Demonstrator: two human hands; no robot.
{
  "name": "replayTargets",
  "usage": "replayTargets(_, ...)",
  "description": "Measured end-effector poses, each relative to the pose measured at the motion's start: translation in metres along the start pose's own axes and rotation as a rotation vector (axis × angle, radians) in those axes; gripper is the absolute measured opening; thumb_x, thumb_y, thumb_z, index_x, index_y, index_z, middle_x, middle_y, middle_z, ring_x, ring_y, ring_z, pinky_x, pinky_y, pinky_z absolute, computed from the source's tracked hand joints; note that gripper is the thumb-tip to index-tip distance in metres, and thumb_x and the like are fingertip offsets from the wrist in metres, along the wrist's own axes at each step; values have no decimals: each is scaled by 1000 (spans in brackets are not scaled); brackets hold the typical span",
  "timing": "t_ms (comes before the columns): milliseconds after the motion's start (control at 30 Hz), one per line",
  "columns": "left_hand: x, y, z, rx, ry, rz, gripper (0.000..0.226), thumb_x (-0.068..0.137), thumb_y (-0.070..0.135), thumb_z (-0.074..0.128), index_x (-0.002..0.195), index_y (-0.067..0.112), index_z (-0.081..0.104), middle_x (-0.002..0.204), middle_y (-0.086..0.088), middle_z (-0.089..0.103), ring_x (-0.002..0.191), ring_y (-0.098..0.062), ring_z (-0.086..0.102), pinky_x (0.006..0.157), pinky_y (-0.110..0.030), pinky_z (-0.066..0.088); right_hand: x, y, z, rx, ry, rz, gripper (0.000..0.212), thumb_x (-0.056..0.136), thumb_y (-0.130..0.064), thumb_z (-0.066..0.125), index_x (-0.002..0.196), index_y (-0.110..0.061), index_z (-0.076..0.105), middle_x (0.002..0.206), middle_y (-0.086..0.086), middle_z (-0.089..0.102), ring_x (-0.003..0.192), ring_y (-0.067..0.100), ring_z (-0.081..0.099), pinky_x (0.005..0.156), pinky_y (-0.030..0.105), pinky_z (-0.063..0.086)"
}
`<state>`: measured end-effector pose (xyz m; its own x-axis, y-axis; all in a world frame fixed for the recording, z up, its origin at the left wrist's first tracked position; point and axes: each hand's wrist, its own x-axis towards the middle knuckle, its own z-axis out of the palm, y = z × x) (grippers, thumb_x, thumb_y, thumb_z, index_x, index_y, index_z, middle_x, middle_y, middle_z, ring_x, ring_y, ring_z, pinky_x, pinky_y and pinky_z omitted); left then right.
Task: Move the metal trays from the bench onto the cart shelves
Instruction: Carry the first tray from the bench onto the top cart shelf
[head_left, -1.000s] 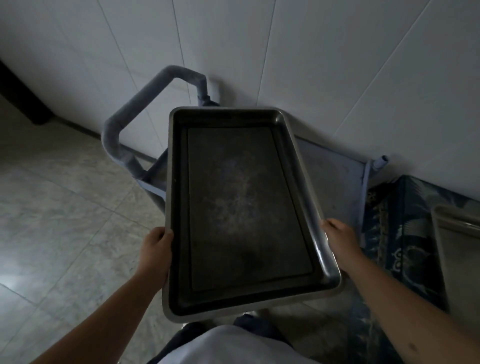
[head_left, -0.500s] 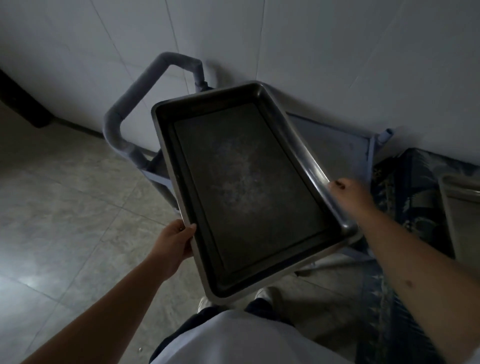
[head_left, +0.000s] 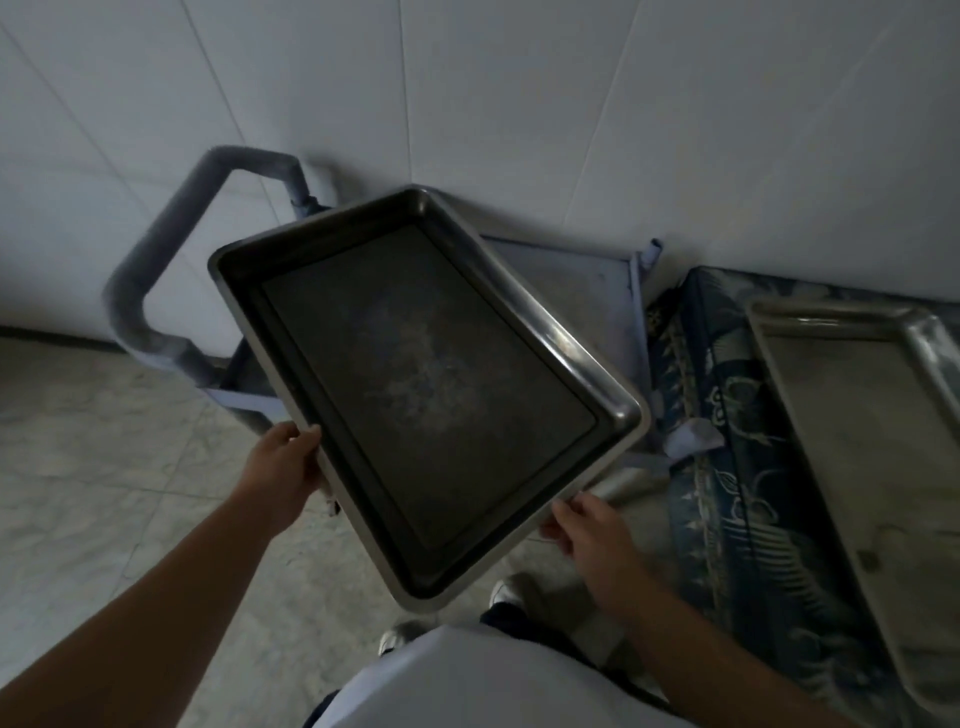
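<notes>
I hold a dark rectangular metal tray (head_left: 426, 384) in the air above the blue cart (head_left: 592, 291), turned at an angle to it. My left hand (head_left: 283, 467) grips the tray's left long rim. My right hand (head_left: 587, 530) grips the near short rim from below. The cart's top shelf shows bare to the right of the tray. A second metal tray (head_left: 872, 447) lies on the bench at the right.
The cart's padded handle (head_left: 156, 270) juts out at the left, close to the white wall. A blue patterned cloth (head_left: 727, 467) covers the bench right of the cart. Tiled floor (head_left: 78, 467) spreads to the left. My shoes show below the tray.
The tray has swung clockwise, its far end now pointing up and left. My right hand slid from the right long rim to the near short rim. The view tipped lower and rightward.
</notes>
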<state>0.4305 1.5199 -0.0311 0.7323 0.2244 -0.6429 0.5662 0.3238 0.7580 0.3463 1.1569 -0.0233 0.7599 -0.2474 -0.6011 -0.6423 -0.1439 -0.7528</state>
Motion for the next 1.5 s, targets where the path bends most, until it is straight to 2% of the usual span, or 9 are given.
replayTargets(100,-5,-1,0,-14,-35,-21,19,101,14,55,117,6,62,117,-22,68,91,-29,76,71,-41,62,10,0,-3,18,10,14,15,96,-20,61,86,-11,67,87,14,71,83,27,69,72,38,56)
replayTargets(200,-17,-1,15,-8,-69,-37,22,103,12,52,120,0,58,113,-22,67,97,-33,70,80,-44,58,20,-4,-13,107,50,61,17,95,-24,61,83,-17,71,79,6,74,69,16,72,54,25,53)
replayTargets(400,-46,6,67,-14,-104,-9,9,102,8,54,101,2,60,85,-16,74,73,-24,76,57,-28,62,67,-43,-47,184,128,124,17,95,-28,60,100,-14,69,88,9,71,79,24,68,64,36,51)
replayTargets(700,-38,-5,102,-33,-91,-55,16,98,7,59,112,2,63,113,-19,71,103,-30,71,71,-32,62,131,-81,-72,202,155,208,12,95,-23,61,99,-14,67,104,13,68,91,28,62,94,47,53)
replayTargets(933,-30,-9,148,-21,5,-70,17,98,4,59,113,-4,60,114,-24,67,105,-32,68,84,-38,58,183,-108,-82,183,187,123,13,96,-19,60,91,-9,65,97,16,64,85,29,59,79,42,53)
replayTargets(1067,-29,-10,177,69,72,-73,13,97,5,62,106,-4,60,101,-20,68,82,-18,73,55,-19,58,211,-122,-99,121,174,114,17,94,-18,60,96,-3,67,103,21,67,95,35,63,94,50,52)
replayTargets(1167,-25,-14,196,158,90,-77,18,97,6,63,108,-8,62,95,-18,69,73,-13,72,50,-15,54,231,-131,-111,50,181,83,16,94,-17,59,88,-5,67,94,22,67,76,30,61,72,39,54)
replayTargets(1333,-18,-20,210,141,169,-155,17,95,12,68,93,-5,66,86,-18,74,80,-25,74,81,-40,62,243,-141,-113,-257,229,-81,17,96,-24,60,97,-9,69,93,17,67,86,37,65,82,49,57)
replayTargets(1500,-13,-14,212,271,123,-165,20,94,17,69,88,-1,65,74,-15,72,69,-26,73,75,-42,61,252,-156,-128,-291,149,-104,19,93,-26,66,94,-7,69,91,17,69,88,36,66,81,46,57)
